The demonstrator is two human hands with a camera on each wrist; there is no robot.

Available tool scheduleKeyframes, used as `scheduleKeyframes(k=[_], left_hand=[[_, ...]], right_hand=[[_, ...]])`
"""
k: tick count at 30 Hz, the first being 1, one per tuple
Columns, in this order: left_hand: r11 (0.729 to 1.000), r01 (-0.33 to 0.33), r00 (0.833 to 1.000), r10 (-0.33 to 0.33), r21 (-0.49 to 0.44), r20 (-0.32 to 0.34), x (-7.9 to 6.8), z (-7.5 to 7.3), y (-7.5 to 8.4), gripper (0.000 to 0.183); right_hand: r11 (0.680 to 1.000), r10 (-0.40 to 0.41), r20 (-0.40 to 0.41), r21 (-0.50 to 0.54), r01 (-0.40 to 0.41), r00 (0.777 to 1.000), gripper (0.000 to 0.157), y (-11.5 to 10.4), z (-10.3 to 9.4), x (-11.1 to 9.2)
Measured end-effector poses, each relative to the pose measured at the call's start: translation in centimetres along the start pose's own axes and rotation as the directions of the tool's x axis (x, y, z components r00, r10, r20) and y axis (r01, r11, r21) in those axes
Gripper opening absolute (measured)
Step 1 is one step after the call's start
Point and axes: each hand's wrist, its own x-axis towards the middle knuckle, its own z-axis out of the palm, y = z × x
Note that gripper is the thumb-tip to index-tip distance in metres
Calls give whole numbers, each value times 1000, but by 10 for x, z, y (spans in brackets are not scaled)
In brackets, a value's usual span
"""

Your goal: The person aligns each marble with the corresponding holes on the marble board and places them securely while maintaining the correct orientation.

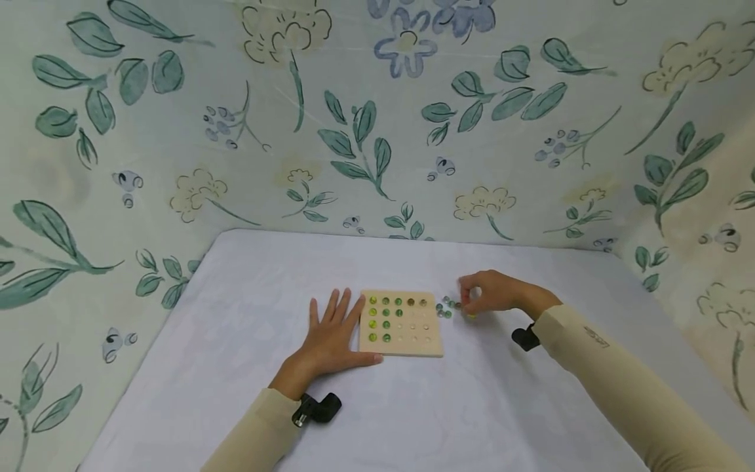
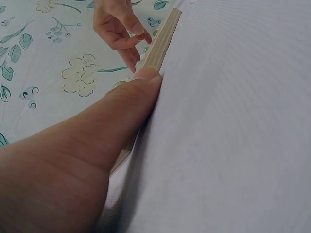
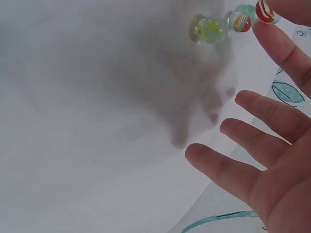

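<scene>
A pale wooden board [image 1: 433,351] with rows of round hollows lies on the table. Yellow-green marbles [image 1: 373,324] fill its left column; green ones [image 1: 386,324] and brownish ones [image 1: 411,302] occupy other hollows, mostly along the far row. My left hand [image 1: 327,344] rests with fingers spread at the board's left side, its thumb [image 2: 133,90] against the near edge. To the right of the board, my right hand [image 1: 494,292] pinches a red-and-white swirled marble [image 3: 266,11] between thumb and index finger, the other fingers extended. Close to it lies a yellow-flecked marble [image 3: 211,30].
Several loose marbles [image 1: 447,303] lie between the board's right edge and my right hand. A white cloth [image 1: 283,262] covers the table. Behind it hangs a floral-patterned backdrop [image 1: 377,196]. A dark wrist camera [image 1: 323,408] sits by my left cuff.
</scene>
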Motion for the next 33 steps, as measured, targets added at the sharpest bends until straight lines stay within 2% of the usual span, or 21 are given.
scheduleKeyframes(k=[14,26,33], left_hand=[[1000,-7,1000,7,-1,-7,0,-1,0,113],[1000,0,1000,0,13,-2,2,-2,2,113],[1000,8,1000,-9,19,2,2,-2,2,114]], right_hand=[[993,-103,-90,39,107,991,8,-25,0,3],[982,-144,-70,114,151,987,9,-48,6,19],[979,-150,-43,136,154,988,12,-53,7,29]])
